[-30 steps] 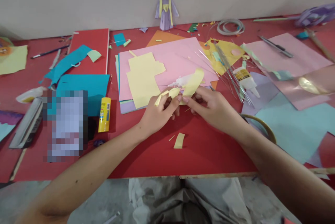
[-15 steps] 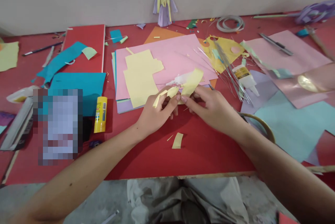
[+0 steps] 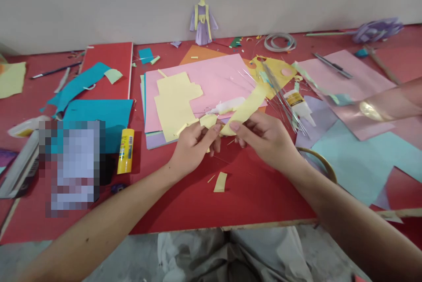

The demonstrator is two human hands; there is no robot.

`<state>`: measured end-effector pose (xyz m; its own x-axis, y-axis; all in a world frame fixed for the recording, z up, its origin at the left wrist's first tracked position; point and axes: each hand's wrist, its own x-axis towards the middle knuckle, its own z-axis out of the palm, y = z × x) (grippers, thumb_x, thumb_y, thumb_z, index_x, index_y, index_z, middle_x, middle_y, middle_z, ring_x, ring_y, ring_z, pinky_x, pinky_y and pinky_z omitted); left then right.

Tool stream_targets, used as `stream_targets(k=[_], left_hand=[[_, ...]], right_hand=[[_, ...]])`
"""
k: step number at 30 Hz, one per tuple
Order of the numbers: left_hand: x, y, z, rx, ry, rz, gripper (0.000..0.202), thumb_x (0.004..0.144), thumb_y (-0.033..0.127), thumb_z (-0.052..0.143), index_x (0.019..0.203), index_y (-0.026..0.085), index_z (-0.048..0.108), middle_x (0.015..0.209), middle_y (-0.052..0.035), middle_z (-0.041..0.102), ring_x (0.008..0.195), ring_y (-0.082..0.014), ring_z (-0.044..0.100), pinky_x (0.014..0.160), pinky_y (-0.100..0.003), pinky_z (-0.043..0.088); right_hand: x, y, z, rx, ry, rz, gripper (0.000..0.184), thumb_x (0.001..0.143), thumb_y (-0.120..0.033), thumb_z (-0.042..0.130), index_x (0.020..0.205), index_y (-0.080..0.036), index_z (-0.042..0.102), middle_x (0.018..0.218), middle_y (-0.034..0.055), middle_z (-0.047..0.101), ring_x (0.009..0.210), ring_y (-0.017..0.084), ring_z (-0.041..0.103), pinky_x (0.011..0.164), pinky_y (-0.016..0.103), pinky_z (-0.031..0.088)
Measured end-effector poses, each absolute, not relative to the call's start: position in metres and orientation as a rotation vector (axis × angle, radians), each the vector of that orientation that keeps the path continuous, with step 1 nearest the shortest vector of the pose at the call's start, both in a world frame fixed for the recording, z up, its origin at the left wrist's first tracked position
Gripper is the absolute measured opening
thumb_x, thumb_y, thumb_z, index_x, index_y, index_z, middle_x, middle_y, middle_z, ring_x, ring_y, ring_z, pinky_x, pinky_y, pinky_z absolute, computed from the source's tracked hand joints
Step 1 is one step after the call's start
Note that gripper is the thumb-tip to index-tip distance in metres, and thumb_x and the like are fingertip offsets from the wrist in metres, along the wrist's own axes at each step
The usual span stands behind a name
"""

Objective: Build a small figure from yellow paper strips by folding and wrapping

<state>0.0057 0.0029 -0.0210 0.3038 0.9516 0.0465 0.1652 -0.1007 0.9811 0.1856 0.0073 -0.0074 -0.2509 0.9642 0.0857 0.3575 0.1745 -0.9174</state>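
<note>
My right hand [image 3: 267,137] is closed, its thumb pressing a yellow paper strip [image 3: 251,105] that slants up to the right. My left hand [image 3: 198,140] pinches a small yellow paper piece [image 3: 208,120], with a thin rolled yellow part sticking out to the left. The two hands nearly meet, and the strip's lower end reaches the left fingertips. Whether the strip and the small piece are joined I cannot tell. Behind the hands lie a white glue bottle [image 3: 229,105] and a cut yellow sheet [image 3: 173,108] on pink paper [image 3: 217,71]. A yellow scrap [image 3: 220,182] lies in front.
A yellow glue stick [image 3: 125,151] stands at left beside a blurred-out object [image 3: 77,163]. At right are thin metal wires [image 3: 280,88], another glue bottle [image 3: 300,105], a tape roll [image 3: 321,163] and a craft knife [image 3: 332,65]. Another person's forearm [image 3: 392,97] reaches in. A paper doll [image 3: 202,24] leans on the wall.
The yellow strip now extends longer and lies lower between my hands. My left hand has turned so the rolled part points further left. The whole view has shifted slightly.
</note>
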Motion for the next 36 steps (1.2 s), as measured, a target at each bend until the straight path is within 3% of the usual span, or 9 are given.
stream_targets(k=[7,18,27,32,36], left_hand=[[0.0057,0.0036,-0.0223,1.434,1.019,0.939,0.042,0.096,0.037,0.047,0.060,0.015,0.054,0.054,0.0018,0.058,0.045,-0.0056,0.053,0.051,-0.019,0.044],[0.0055,0.0049,-0.0225,1.349,1.016,0.949,0.027,0.095,0.037,0.049,0.080,0.016,0.058,0.054,0.0030,0.059,0.044,-0.0072,0.053,0.048,-0.021,0.044],[0.0061,0.0043,-0.0244,1.278,1.018,0.974,0.026,0.093,0.038,0.052,0.083,0.016,0.062,0.053,0.0035,0.058,0.043,-0.0063,0.051,0.047,-0.020,0.041],[0.0064,0.0024,-0.0231,1.346,1.026,0.965,0.036,0.094,0.040,0.050,0.069,0.015,0.059,0.055,0.0017,0.060,0.044,-0.0059,0.051,0.050,-0.020,0.043],[0.0060,0.0003,-0.0235,1.373,0.994,0.960,0.028,0.093,0.041,0.051,0.093,0.017,0.064,0.058,0.0025,0.061,0.045,-0.0069,0.052,0.049,-0.020,0.045]], right_hand=[[0.1848,0.0076,-0.0075,-1.226,-1.643,1.082,0.025,0.086,-0.043,0.061,0.081,-0.019,0.059,0.056,-0.0038,0.056,0.047,0.009,0.052,0.047,0.023,0.040],[0.1841,0.0068,-0.0036,-1.240,-1.590,1.038,0.029,0.086,-0.046,0.061,0.073,-0.020,0.056,0.054,-0.0035,0.054,0.047,0.010,0.050,0.046,0.025,0.038],[0.1860,0.0067,-0.0028,-1.201,-1.408,1.078,0.026,0.088,-0.042,0.058,0.071,-0.023,0.054,0.052,-0.0032,0.048,0.048,0.013,0.048,0.050,0.030,0.039],[0.1873,0.0089,-0.0060,-1.249,-1.299,1.031,0.026,0.087,-0.045,0.059,0.073,-0.024,0.052,0.051,-0.0032,0.044,0.048,0.014,0.044,0.051,0.031,0.040],[0.1880,0.0116,-0.0073,-1.257,-1.267,0.983,0.027,0.089,-0.042,0.056,0.071,-0.024,0.048,0.051,-0.0041,0.041,0.048,0.013,0.043,0.050,0.029,0.040]])
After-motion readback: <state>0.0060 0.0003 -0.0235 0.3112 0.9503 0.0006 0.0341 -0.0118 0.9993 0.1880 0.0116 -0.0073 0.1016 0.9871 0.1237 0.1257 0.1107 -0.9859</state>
